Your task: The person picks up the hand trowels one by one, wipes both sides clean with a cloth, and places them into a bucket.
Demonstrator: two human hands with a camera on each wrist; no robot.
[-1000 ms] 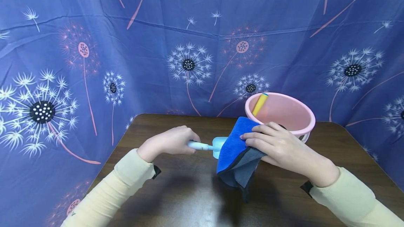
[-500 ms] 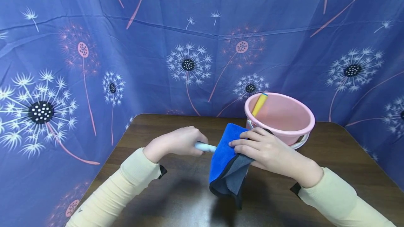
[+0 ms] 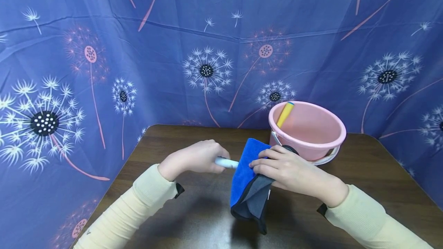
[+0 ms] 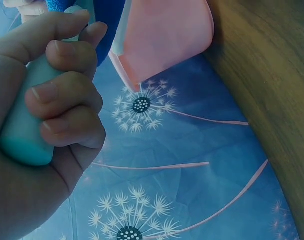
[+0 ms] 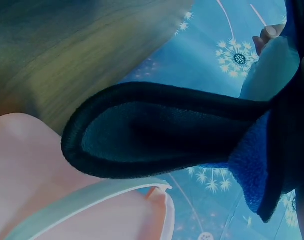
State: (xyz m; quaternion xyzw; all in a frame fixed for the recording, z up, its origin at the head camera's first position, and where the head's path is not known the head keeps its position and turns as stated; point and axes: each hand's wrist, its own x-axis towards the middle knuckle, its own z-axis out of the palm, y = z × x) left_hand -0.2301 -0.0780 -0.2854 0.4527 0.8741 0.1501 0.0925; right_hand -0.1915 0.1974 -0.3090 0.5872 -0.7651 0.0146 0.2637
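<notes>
My left hand (image 3: 197,156) grips the pale handle of a small light-blue shovel (image 3: 226,162) above the table. In the left wrist view, its fingers curl round that handle (image 4: 29,142), which ends in turquoise. My right hand (image 3: 290,170) holds a cloth (image 3: 246,164), blue on one side and dark grey on the other, against the shovel's blade. From the head view the cloth covers the blade, and the right thumb is hidden. The right wrist view shows part of the light-blue blade (image 5: 271,70) beside a looped fold of the cloth (image 5: 142,135).
A pink bucket (image 3: 311,147) with a white carrying handle stands at the back right of the brown wooden table (image 3: 194,210). Inside it leans a yellow rod with a blue end (image 3: 285,114). A blue dandelion-print curtain (image 3: 155,68) hangs behind the table.
The cloth and my right hand have moved left along the shovel and slightly down, covering the blade. My left hand has shifted a little right with the handle.
</notes>
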